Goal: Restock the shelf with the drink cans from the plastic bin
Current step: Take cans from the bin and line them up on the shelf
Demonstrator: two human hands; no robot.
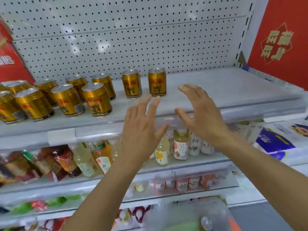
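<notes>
Several gold drink cans stand upright on the grey top shelf, grouped at the left. Two stand apart at the back: one in the middle and the rightmost can. My left hand and my right hand hover in front of the shelf edge, just below and to the right of those two cans. Both have spread fingers, hold nothing and touch no can. The clear plastic bin shows blurred at the bottom right, with one can top visible inside.
A white pegboard wall backs the top shelf. Red boxes flank it at the left and right. Lower shelves carry bottled drinks and packaged goods. Paper packs lie at the right.
</notes>
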